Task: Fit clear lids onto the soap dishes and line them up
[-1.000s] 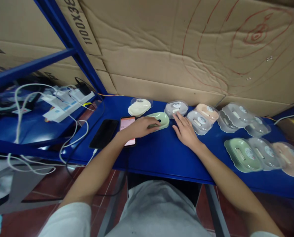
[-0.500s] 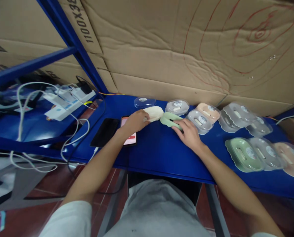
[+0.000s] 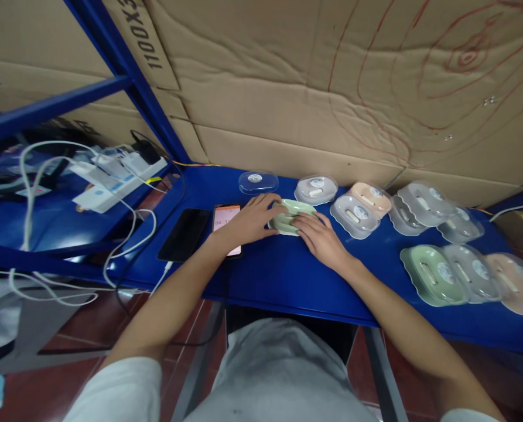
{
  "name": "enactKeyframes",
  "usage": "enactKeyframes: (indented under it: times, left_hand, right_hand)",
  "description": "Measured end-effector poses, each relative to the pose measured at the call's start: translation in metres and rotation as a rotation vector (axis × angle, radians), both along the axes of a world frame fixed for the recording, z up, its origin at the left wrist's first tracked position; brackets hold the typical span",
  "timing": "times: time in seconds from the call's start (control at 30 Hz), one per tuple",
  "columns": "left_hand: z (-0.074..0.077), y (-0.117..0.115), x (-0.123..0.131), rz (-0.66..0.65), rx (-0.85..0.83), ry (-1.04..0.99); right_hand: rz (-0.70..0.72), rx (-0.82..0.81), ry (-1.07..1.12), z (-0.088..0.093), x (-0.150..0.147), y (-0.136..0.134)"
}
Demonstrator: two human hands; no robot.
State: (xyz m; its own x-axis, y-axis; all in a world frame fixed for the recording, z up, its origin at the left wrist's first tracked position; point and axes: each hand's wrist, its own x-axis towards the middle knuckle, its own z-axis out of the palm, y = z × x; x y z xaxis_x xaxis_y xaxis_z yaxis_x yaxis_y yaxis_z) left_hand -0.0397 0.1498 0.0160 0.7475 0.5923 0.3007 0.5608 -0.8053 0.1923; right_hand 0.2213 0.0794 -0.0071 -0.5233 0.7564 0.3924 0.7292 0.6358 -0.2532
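While the green dish (image 3: 291,214) is gripped between both sets of fingers, flat on the blue desk (image 3: 283,275), a few slip-ups can be pictured. Closest in, the lit phone (image 3: 223,218) is lying right under the left wrist, just behind the fingers of the left hand (image 3: 253,220), so it could get dragged or pressed if that arm is shifted carelessly. The dark phone (image 3: 184,234), further out on that side, looks safer. The dish itself is held from both ends: left fingers are curled over its left rim, and the fingers of the right hand (image 3: 320,239) are laid close together over its near right edge. If it's squeezed unevenly, it could probably be popped out sideways or cracked. Just past the left fingertips, the clear lid (image 3: 257,182) is sitting loose and could easily be knocked into the cardboard (image 3: 287,117) wall. Beyond the right fingertips, the packed dishes (image 3: 354,215) are crowded near enough to be bumped.
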Motion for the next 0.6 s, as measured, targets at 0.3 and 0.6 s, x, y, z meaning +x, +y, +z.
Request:
enactKeyframes:
  times: [0.3,0.6]
  left_hand:
    - [0.001,0.012,-0.007,-0.032,-0.204,-0.105]
    - [-0.004,0.053,-0.021,0.468,-0.169,-0.017]
  right_hand:
    - [0.081,0.025,-0.081,-0.004,-0.003,0.0]
    - [0.185,0.047,-0.074,0.005,0.0,-0.008]
